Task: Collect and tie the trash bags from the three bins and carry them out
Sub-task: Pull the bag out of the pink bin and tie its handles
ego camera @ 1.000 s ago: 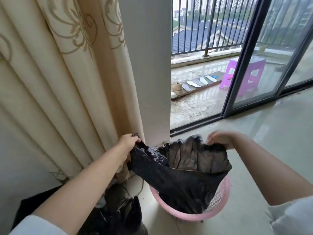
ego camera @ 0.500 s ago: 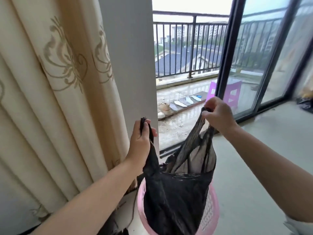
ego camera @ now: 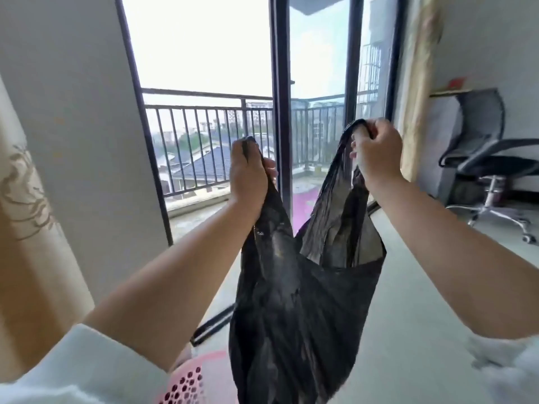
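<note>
A black trash bag (ego camera: 294, 310) hangs in front of me, stretched between both hands by its two handle loops. My left hand (ego camera: 249, 173) grips the left loop at chest height. My right hand (ego camera: 376, 151) grips the right loop, a little higher and apart from the left. The bag's mouth gapes between the loops. Below it the rim of the pink perforated bin (ego camera: 186, 383) shows at the bottom edge; the bag's lower end runs out of the frame, so whether it still touches the bin I cannot tell.
A cream curtain (ego camera: 26, 228) and a white wall pillar (ego camera: 81, 126) stand on the left. Ahead are the sliding glass door frame (ego camera: 280, 112) and the balcony railing (ego camera: 204, 126). A black office chair (ego camera: 490, 158) stands at the right on the pale floor (ego camera: 408, 287).
Both hands have lifted the bag up out of the pink bin and gathered its handles. My view has tilted up and turned right; the chair has come into sight.
</note>
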